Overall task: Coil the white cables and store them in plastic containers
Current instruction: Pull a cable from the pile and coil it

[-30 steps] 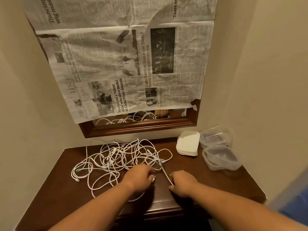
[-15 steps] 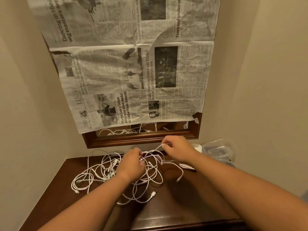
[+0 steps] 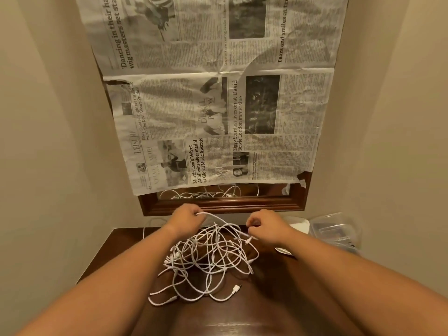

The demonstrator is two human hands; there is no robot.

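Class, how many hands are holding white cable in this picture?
2. The left hand grips the cable tangle at its upper left; the right hand pinches it at its upper right.

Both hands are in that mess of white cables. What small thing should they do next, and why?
Probably draw the strand gently clear of the tangle: the left hand and right hand both pinch it, yet it runs into the other loops.

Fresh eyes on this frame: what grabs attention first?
The white cables lie in a tangle on the dark wooden table, with the left hand and right hand each holding a strand lifted above the pile's far side. Behind them, a big newspaper sheet hangs over the wood-framed mirror on the back wall. Clear plastic containers sit at the far right.
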